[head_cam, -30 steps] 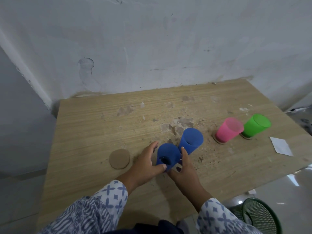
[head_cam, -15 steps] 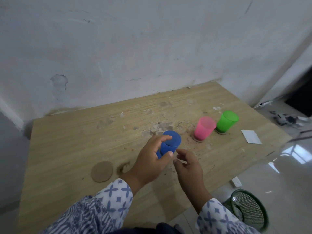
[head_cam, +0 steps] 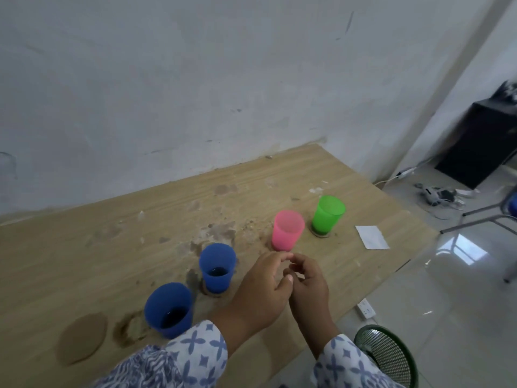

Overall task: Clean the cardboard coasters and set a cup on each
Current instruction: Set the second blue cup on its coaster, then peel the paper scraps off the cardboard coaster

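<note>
Head view, soft with blur, looking down onto a worn wooden bench (head_cam: pixel 84 247) set against a scuffed white wall. The person's left hand (head_cam: pixel 263 292) and right hand (head_cam: pixel 307 281) hover close together above the front middle of the bench. Their fingers are loosely curled and the fingertips almost meet, gripping nothing that can be seen. The blue-and-white patterned sleeves are cut off by the lower edge.

Four cups stand upright. The near blue cup (head_cam: pixel 169 312) sits just beside a brown stain; whether a coaster lies under it cannot be told. The far blue cup (head_cam: pixel 217 268) and the green cup (head_cam: pixel 328 214) each show a sliver of cardboard coaster at the base. Under the pink cup (head_cam: pixel 288 233) this is hard to make out. A bare coaster (head_cam: pixel 82 341) lies at front left, apart from the cups.

Crumbs and peeled patches mark the bench centre, and a white paper slip (head_cam: pixel 372 237) lies at right. On the glossy floor are a green mesh basket (head_cam: pixel 389 357), partly cropped, a white power strip (head_cam: pixel 366 309) and, far right, a dark cabinet (head_cam: pixel 481 141)
</note>
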A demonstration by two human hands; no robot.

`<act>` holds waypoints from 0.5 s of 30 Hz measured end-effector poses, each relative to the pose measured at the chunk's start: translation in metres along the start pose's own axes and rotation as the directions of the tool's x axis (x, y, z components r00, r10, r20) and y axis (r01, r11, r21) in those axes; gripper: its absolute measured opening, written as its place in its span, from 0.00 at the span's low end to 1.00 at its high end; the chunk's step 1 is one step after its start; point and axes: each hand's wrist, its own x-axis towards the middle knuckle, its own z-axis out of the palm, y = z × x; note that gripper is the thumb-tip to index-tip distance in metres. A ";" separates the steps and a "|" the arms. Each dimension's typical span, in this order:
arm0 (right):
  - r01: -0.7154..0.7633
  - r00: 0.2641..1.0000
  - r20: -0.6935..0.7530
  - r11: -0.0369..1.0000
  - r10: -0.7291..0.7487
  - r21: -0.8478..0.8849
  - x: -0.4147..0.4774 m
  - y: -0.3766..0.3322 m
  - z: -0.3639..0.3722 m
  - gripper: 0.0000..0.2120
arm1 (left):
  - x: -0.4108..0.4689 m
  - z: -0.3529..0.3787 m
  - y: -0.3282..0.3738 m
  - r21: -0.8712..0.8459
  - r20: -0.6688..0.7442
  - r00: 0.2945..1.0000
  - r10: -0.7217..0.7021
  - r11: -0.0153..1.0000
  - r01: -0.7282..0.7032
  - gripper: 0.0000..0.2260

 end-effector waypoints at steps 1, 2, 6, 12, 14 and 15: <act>-0.011 1.000 0.007 1.000 0.011 -0.004 0.013 0.010 -0.010 0.21 | 0.012 0.013 0.001 0.007 -0.002 1.000 -0.027 1.000 0.027 0.17; -0.027 1.000 0.013 1.000 0.027 -0.006 0.024 0.018 -0.018 0.21 | 0.022 0.024 0.001 0.011 0.000 0.999 -0.051 0.999 0.051 0.17; -0.059 0.996 0.061 0.996 0.063 -0.067 0.068 0.052 -0.051 0.18 | 0.065 0.070 0.002 0.004 0.036 0.990 -0.135 0.991 0.134 0.17; -0.127 0.984 0.090 0.959 0.154 -0.254 0.139 0.110 -0.106 0.14 | 0.132 0.145 0.001 0.057 0.119 0.960 -0.255 0.967 0.249 0.19; -0.142 0.978 0.098 0.936 0.182 -0.321 0.162 0.127 -0.126 0.14 | 0.153 0.170 0.002 0.056 0.163 0.937 -0.308 0.951 0.303 0.19; -0.138 0.978 0.101 0.925 0.184 -0.355 0.172 0.134 -0.134 0.14 | 0.162 0.180 0.001 0.061 0.183 0.925 -0.334 0.943 0.328 0.19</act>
